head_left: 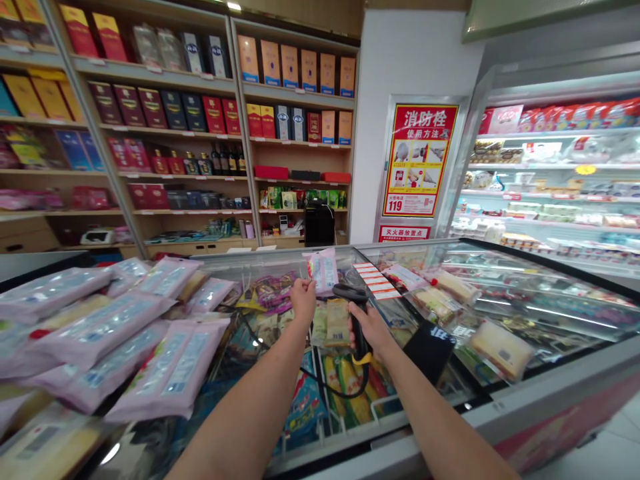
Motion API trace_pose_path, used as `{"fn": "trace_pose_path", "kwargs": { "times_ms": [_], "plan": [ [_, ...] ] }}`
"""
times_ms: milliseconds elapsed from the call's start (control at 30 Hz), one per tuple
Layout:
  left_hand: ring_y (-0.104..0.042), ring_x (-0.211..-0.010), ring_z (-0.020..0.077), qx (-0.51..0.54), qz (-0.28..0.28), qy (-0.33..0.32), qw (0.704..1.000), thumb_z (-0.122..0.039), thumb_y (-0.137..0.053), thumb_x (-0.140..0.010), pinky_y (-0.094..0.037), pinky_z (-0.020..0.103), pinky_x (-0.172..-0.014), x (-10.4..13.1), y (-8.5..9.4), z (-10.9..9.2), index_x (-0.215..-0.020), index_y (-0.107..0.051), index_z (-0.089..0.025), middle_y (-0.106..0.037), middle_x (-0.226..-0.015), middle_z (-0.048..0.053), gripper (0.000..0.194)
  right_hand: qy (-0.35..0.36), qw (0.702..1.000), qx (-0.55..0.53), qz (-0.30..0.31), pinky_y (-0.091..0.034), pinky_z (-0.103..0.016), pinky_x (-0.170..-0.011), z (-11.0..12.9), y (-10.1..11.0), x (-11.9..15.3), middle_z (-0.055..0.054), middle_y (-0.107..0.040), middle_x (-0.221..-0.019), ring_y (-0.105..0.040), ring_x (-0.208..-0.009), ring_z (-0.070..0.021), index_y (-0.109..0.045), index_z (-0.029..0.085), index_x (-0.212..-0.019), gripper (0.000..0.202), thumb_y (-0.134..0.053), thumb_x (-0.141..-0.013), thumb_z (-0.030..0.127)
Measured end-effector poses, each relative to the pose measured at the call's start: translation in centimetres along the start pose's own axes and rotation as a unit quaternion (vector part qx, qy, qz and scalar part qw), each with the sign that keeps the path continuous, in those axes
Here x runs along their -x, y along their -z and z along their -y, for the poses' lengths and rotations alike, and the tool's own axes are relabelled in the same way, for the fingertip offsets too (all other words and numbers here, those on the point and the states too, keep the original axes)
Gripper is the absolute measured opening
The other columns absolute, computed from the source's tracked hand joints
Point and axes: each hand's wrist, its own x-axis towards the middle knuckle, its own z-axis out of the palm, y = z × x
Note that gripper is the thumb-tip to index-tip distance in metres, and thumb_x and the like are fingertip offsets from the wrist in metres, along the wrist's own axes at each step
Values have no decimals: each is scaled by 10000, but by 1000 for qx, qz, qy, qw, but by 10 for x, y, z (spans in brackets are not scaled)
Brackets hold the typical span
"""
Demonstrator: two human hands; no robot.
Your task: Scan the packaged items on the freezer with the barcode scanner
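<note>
My right hand (371, 328) is wrapped round the handle of a black barcode scanner (359, 320), its head turned toward the package in front of it. A dark cable curves down from the scanner's base and off to the left. With closed fingers, my left hand (303, 300) grips the lower left edge of a pale pink plastic package (324, 270), raised above the freezer's glass top (280, 257). To the left lies a pile of similar pink packages (173, 367). Frozen goods in coloured bags (345, 383) show through the glass below my hands.
Packs of pale food (501, 348) and a black box (430, 350) rest on the freezer glass at right. A strip of orange-and-white labels (376, 280) lies nearby. Behind stand shelves of boxed goods (300, 67), a red fire-hydrant poster (421, 160) and a lit chiller (560, 167).
</note>
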Motion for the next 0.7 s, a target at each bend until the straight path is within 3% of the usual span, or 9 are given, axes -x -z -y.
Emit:
{"fn": "trace_pose_path", "kwargs": {
  "times_ms": [700],
  "plan": [
    [-536, -589, 147, 42, 5, -7, 999, -209, -617, -739, -401, 258, -630, 5, -1, -1, -618, -464, -214, -515, -551, -47, 195, 14, 999, 21, -40, -441, -229, -335, 0, -4, 4, 45, -560, -529, -506, -363, -115, -546, 193, -833, 454, -724, -728, 597]
  ]
}}
